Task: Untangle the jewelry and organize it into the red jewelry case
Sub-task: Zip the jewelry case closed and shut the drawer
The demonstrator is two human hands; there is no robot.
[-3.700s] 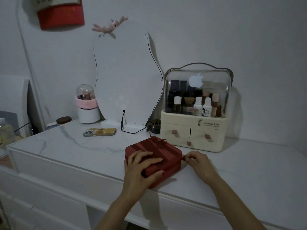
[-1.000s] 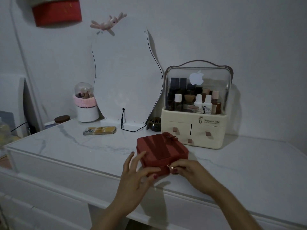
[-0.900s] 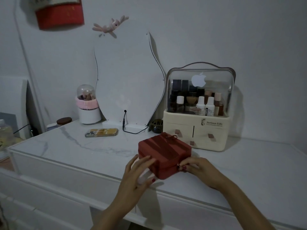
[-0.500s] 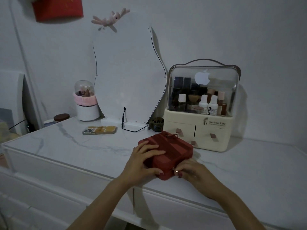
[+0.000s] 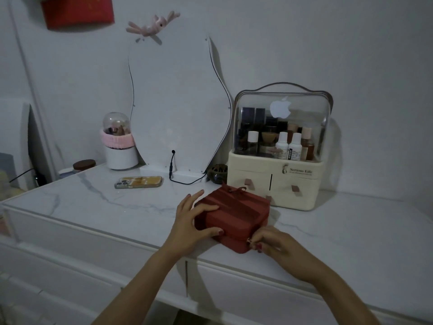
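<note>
The red jewelry case [image 5: 236,213], ribbed on top with a small bow at its far edge, sits closed near the front edge of the white marble dresser top [image 5: 112,202]. My left hand [image 5: 191,221] rests on the case's left corner, fingers spread over the lid and thumb on the front side. My right hand [image 5: 271,241] is at the case's front right corner, its fingertips pinching a small gold zipper pull [image 5: 249,240]. No loose jewelry is in sight.
A cream cosmetics organizer [image 5: 276,160] with a clear dome stands right behind the case. A wavy mirror [image 5: 178,109], its cable, a small dark bowl [image 5: 219,173], a phone [image 5: 138,182] and a white brush holder [image 5: 119,146] line the back left.
The case was turned and slid right across the dresser. My left hand went from its side onto the lid corner, and my right hand moved to the front corner at the zipper pull.
</note>
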